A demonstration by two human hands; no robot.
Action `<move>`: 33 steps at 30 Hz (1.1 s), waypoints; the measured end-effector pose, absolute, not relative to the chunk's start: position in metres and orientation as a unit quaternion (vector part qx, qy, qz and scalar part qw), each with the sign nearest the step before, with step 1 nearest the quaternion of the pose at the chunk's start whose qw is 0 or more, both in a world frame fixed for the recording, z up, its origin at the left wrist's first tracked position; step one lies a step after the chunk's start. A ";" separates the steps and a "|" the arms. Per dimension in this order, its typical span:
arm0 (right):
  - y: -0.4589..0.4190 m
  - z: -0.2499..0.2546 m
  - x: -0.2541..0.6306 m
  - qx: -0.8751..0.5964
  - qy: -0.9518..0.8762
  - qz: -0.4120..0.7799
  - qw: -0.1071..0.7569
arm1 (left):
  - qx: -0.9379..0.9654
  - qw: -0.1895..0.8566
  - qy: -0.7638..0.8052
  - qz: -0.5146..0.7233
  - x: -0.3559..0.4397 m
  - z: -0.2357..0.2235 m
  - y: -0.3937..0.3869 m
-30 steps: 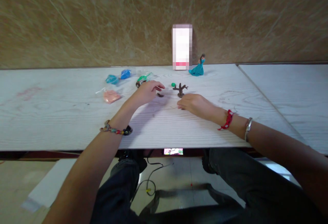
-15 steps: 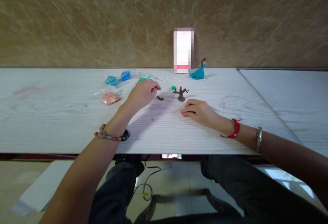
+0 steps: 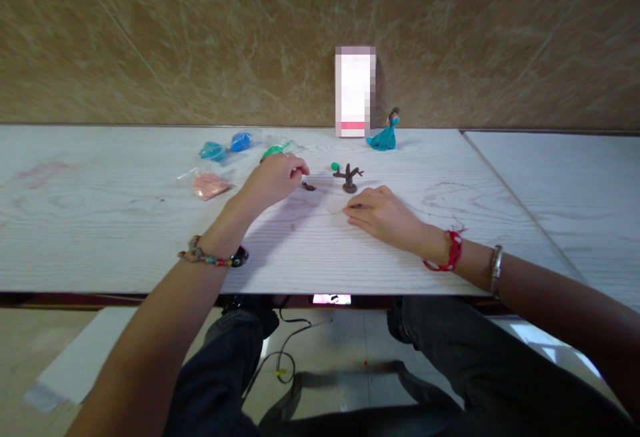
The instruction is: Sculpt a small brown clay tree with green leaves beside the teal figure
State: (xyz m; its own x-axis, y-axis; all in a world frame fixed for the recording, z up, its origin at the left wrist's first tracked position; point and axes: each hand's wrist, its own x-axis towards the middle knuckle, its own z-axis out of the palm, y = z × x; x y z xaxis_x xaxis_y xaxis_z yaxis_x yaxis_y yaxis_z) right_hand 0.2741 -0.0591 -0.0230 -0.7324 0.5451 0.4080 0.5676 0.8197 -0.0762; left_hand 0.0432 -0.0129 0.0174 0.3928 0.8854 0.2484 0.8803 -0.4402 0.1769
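Observation:
My left hand point(image 3: 278, 180) has its fingers curled in, just left of a small brown clay piece point(image 3: 309, 186) and in front of a bag of green clay point(image 3: 275, 150), which it partly covers. Whatever it may hold is hidden. My right hand point(image 3: 384, 216) rests low at the table, fingertips pressed together; anything between them is too small to make out. Beyond those fingertips stands a brown clay tree point(image 3: 349, 180) with bare branches on a round base. A small green clay lump point(image 3: 335, 166) lies behind the tree's left branch.
Bagged teal clay point(image 3: 213, 151), blue clay point(image 3: 241, 142) and pink clay point(image 3: 210, 186) lie at the left. A phone with a blurred screen point(image 3: 355, 94) leans on the wall, beside a teal-dressed figurine point(image 3: 385, 136). The white table point(image 3: 300, 267) ends before my knees.
My right hand has slid slightly left, its fingertips nearer the spot in front of the tree. My left hand has hardly moved. The whole view has shifted a little.

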 end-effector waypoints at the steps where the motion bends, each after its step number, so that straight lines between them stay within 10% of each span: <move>1: -0.059 -0.023 0.275 -0.305 -0.928 -0.024 0.214 | 0.834 0.010 0.529 0.155 0.043 0.018 -0.013; 33: -0.037 -0.019 0.295 -0.273 -0.935 0.058 0.219 | 0.838 -0.004 0.534 0.110 0.035 0.013 -0.006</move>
